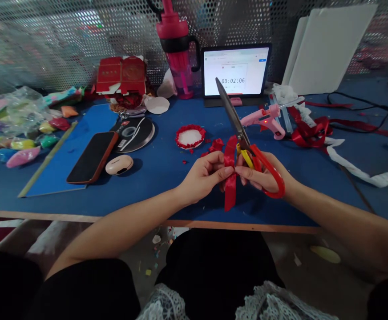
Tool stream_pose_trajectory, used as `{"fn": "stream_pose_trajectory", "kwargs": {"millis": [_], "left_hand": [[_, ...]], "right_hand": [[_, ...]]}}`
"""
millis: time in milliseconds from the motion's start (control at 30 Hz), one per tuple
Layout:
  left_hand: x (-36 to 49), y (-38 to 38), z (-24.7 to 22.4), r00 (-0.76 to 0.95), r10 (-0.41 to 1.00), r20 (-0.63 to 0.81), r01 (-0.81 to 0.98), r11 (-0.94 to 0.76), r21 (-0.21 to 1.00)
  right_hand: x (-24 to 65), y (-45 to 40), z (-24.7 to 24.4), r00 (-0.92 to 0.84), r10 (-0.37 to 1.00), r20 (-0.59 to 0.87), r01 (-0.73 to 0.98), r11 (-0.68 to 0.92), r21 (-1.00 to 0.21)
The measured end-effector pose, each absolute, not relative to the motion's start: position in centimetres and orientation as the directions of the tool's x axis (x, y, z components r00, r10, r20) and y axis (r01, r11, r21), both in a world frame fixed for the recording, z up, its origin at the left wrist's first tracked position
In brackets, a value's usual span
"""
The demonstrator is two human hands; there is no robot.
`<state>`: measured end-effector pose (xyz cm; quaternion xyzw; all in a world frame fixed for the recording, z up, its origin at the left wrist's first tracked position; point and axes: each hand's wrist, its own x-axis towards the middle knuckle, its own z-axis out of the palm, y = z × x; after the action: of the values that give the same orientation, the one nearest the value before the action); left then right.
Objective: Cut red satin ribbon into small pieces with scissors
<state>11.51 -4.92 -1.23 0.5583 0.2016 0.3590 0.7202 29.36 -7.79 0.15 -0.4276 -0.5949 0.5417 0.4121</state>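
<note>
My left hand (208, 174) pinches a strip of red satin ribbon (230, 191) between thumb and fingers. Closed around a pair of scissors (230, 113) with red and yellow handles, my right hand (260, 173) also brings its thumb and fingertips against the ribbon's right edge. The scissor blades point up and away, above the ribbon. Just beyond my hands, small red ribbon pieces (216, 145) lie on the table. Behind them sits a white disc edged with red ribbon (190, 136).
A pink glue gun (264, 119) stands right of the scissors, near tangled red ribbon (314, 133). A tablet (236, 71) and a pink tumbler (180, 58) stand behind. Leftward lie a ribbon spool (135, 135), a phone (92, 158) and a beige case (119, 164).
</note>
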Motion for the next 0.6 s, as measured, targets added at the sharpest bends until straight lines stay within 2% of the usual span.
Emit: {"fn": "stream_pose_trajectory", "kwargs": {"millis": [600], "left_hand": [[11.5, -5.28, -1.58, 0.625, 0.774, 0.098, -0.276, 0.101, 0.956]], "right_hand": [[28.95, -8.77, 0.34, -0.202, 0.974, 0.099, 0.106, 0.122, -0.987]]}}
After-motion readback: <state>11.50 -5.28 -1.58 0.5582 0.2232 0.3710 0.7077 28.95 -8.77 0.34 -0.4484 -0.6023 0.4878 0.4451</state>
